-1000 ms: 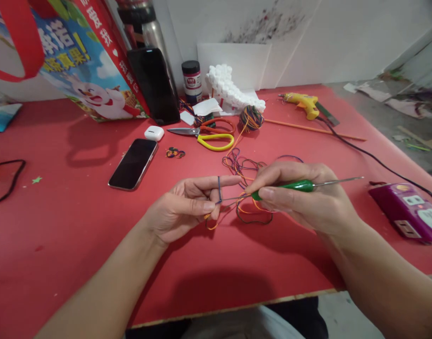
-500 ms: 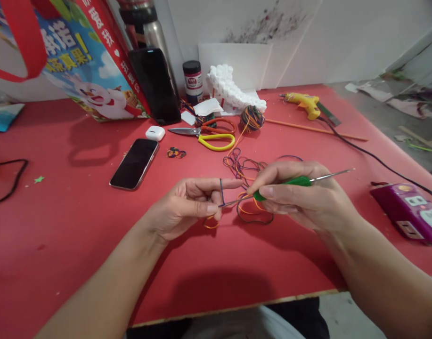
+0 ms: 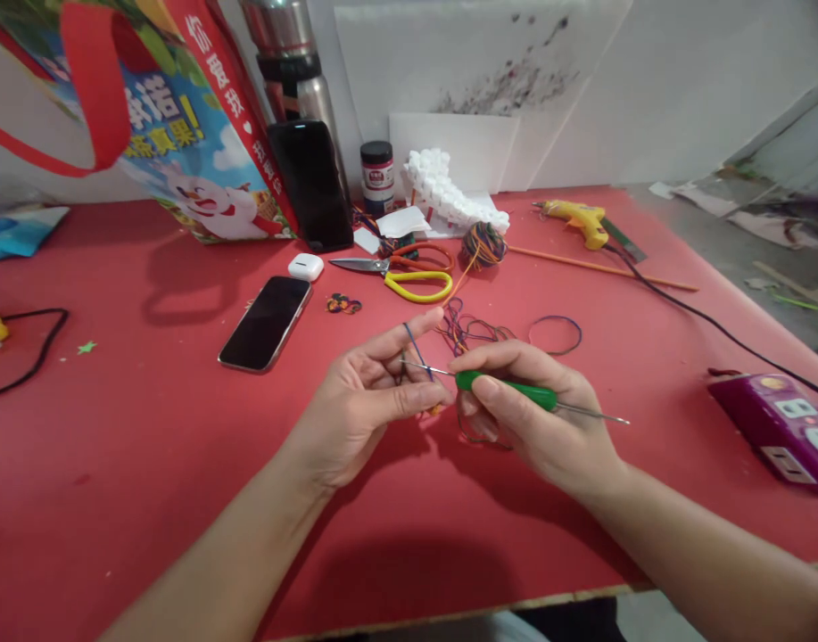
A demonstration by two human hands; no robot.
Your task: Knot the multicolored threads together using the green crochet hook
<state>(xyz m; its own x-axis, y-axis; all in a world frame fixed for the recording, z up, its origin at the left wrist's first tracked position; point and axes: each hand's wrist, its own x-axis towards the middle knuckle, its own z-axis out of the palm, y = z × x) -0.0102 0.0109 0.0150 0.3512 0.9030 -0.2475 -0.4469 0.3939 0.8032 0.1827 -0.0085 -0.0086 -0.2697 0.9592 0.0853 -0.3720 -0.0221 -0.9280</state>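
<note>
My left hand (image 3: 368, 392) pinches a multicoloured yarn (image 3: 418, 350) between thumb and fingers, its blue strand looped over the raised index finger. My right hand (image 3: 542, 410) is closed around the green handle of a double-ended crochet hook (image 3: 516, 389). One metal end of the hook reaches into the yarn at the left fingers; the other sticks out to the right. Loose strands (image 3: 472, 330) lie on the table behind the hands and lead back to a yarn ball (image 3: 483, 245). The stitch between the left fingertips is too small to make out.
Scissors (image 3: 418, 285) with yellow and red handles lie behind the hands, beside a small yarn scrap (image 3: 343, 304). A phone (image 3: 267, 323) and white earbud case (image 3: 306, 267) are left. A yellow glue gun (image 3: 575, 220) and purple power socket (image 3: 776, 428) are right.
The left index finger has tilted upward. The hook's tip has moved left and up, across the blue strand, and its handle now slopes down to the right. The camera view has shifted slightly.
</note>
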